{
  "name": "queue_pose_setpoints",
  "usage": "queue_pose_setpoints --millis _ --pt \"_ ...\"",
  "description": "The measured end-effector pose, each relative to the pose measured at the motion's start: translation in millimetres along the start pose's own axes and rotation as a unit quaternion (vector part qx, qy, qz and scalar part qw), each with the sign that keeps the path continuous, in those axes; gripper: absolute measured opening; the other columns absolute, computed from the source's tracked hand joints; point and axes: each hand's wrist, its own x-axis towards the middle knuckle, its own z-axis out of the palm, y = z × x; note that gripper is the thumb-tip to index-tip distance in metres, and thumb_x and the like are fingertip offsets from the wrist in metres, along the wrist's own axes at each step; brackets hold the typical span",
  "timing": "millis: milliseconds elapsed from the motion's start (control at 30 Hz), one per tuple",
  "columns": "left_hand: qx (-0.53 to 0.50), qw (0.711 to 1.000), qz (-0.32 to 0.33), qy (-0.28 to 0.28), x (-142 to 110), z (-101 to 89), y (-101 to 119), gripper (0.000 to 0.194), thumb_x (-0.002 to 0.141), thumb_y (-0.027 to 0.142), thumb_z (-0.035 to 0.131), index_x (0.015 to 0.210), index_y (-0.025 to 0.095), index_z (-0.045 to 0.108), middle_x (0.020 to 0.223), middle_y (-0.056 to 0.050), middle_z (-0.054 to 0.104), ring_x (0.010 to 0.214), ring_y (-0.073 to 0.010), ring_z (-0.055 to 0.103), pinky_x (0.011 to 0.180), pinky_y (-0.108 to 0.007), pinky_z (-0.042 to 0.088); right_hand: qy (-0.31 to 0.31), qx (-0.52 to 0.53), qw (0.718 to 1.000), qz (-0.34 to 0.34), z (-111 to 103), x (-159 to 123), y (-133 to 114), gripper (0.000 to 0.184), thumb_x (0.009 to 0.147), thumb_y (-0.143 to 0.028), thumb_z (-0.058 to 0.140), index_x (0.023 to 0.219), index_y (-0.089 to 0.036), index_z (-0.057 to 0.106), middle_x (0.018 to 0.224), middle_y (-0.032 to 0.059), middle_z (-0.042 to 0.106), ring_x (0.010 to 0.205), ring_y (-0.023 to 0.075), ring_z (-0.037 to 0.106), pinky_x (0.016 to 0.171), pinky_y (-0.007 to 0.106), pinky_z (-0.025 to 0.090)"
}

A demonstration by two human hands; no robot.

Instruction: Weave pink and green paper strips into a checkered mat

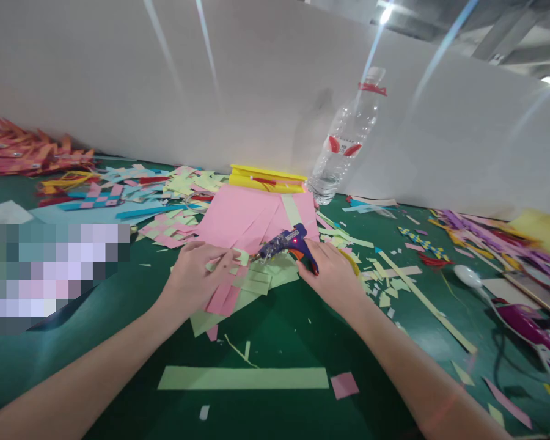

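My right hand is closed around the handle of a blue hot glue gun with an orange trigger and a small red light. Its nozzle points left, close to the fingertips of my left hand. Those fingers pinch a piece woven from pink and pale green paper strips. Several pale green paper pieces lie under and beside the nozzle. Behind the glue gun spreads a pink paper sheet. A curved yellow thing shows behind my right hand; I cannot make out what it is.
A clear plastic bottle leans against the grey partition. Paper scraps cover much of the green table. A long pale green strip lies in front. A purple corded tool is at right, orange paper pieces far left.
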Motion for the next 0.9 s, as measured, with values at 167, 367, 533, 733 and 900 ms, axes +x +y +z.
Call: queue_pose_setpoints --millis 167,367,533,733,900 --pt "-0.013 1.000 -0.003 -0.003 -0.2 0.9 -1.1 0.040 0.083 0.044 0.040 0.079 0.025 0.074 0.080 -0.002 0.076 0.080 -0.0264 0.067 0.095 -0.046 0.043 -0.010 -0.008 1.000 -0.013 0.5 0.4 0.7 0.038 0.090 -0.030 0.042 0.118 -0.009 0.057 0.101 0.0187 0.068 0.094 0.0306 0.064 0.085 0.050 0.053" --pt "-0.017 1.000 -0.008 -0.006 0.3 0.8 -0.8 0.039 0.082 0.044 0.040 0.078 0.024 0.074 0.080 -0.004 0.076 0.083 -0.0278 0.067 0.096 -0.048 0.042 -0.009 -0.004 1.000 -0.027 -0.4 1.2 1.8 0.036 0.089 -0.025 0.044 0.119 -0.010 0.058 0.100 0.0172 0.068 0.093 0.0290 0.065 0.084 0.047 0.055" --pt "-0.020 1.000 -0.007 -0.014 -0.1 1.8 -1.8 0.039 0.083 0.043 0.040 0.080 0.024 0.073 0.082 -0.004 0.076 0.081 -0.0271 0.067 0.097 -0.050 0.040 -0.016 -0.013 0.999 -0.030 -1.3 1.5 2.0 0.036 0.090 -0.025 0.041 0.119 -0.011 0.058 0.100 0.0162 0.068 0.093 0.0283 0.065 0.082 0.046 0.055" --pt "-0.017 1.000 0.000 -0.012 0.3 2.7 -2.4 0.040 0.083 0.043 0.039 0.078 0.023 0.073 0.083 -0.004 0.076 0.079 -0.0252 0.067 0.098 -0.048 0.039 -0.010 -0.029 0.999 -0.040 -2.0 1.3 2.0 0.035 0.091 -0.024 0.040 0.119 -0.013 0.059 0.102 0.0143 0.069 0.094 0.0270 0.065 0.084 0.045 0.055" --pt "-0.020 1.000 -0.008 -0.012 -0.1 3.5 -2.6 0.040 0.082 0.043 0.040 0.077 0.022 0.074 0.080 -0.004 0.076 0.079 -0.0254 0.067 0.097 -0.047 0.039 0.010 -0.031 0.998 -0.046 -2.9 1.1 2.0 0.034 0.091 -0.024 0.042 0.118 -0.011 0.059 0.099 0.0151 0.069 0.092 0.0267 0.065 0.084 0.044 0.055"
